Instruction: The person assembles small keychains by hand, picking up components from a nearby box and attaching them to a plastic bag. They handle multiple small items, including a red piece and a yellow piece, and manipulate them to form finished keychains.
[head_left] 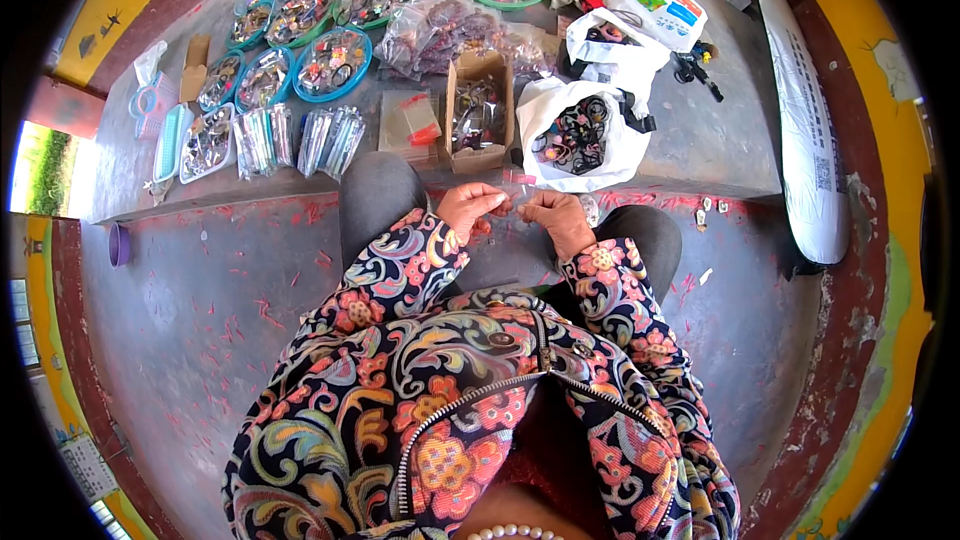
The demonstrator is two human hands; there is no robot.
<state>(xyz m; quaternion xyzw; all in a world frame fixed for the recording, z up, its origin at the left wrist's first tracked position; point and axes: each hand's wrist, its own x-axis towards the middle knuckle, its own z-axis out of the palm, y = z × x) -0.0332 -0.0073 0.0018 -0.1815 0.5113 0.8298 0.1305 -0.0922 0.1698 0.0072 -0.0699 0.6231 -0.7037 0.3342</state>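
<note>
My left hand [472,205] and my right hand [553,212] meet over my knees, fingertips pinched together. Between them they hold a small clear packet with a pink strip [517,192]. What is inside the packet is too small to tell. Both forearms wear patterned floral sleeves. Just beyond the hands stands an open cardboard box [477,112] of small dark items. To its right, an open white plastic bag [582,130] holds dark ring-shaped pieces.
Several round teal trays [333,62] of small trinkets lie at the back left, with clear packet bundles [330,140] and a white tray [207,143]. More white bags [655,5] sit at the back right. A long white sack [806,120] lies along the right. Red scraps litter the concrete floor [200,290].
</note>
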